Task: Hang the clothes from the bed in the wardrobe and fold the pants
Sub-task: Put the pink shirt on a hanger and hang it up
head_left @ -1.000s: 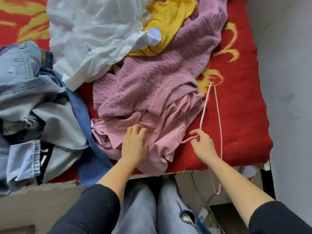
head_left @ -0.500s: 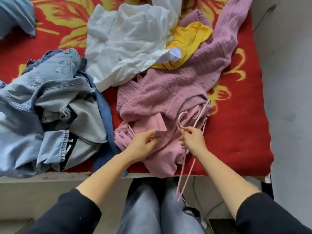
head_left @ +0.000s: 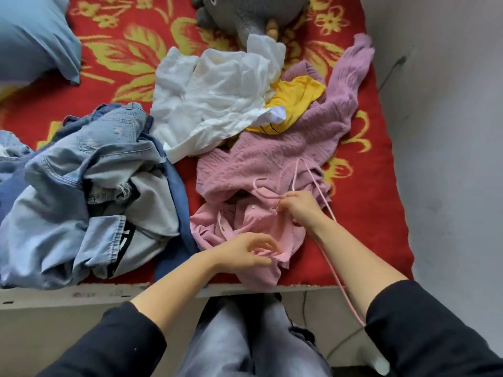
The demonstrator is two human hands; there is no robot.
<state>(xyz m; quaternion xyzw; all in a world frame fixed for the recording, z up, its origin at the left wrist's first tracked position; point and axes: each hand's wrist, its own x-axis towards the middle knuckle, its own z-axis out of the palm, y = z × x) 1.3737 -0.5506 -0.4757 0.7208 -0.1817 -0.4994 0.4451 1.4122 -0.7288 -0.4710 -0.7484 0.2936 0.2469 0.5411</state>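
A pink corduroy garment lies crumpled at the bed's front edge, below a mauve knit sweater. My left hand pinches a fold of the pink garment near its lower edge. My right hand grips a thin pink wire hanger by the neck, its hook lying on the garment and its frame running past my right forearm. A white shirt and a yellow top lie further back. Several denim pieces are heaped at the left.
The bed has a red blanket with yellow flowers. A grey plush toy sits at the back, a light blue pillow at the back left. A grey wall runs along the right. My legs are below the bed edge.
My right hand brought the hanger from the blanket onto the pink garment. My left hand went from lying flat on the cloth to pinching a fold nearer the edge. The camera tilted up.
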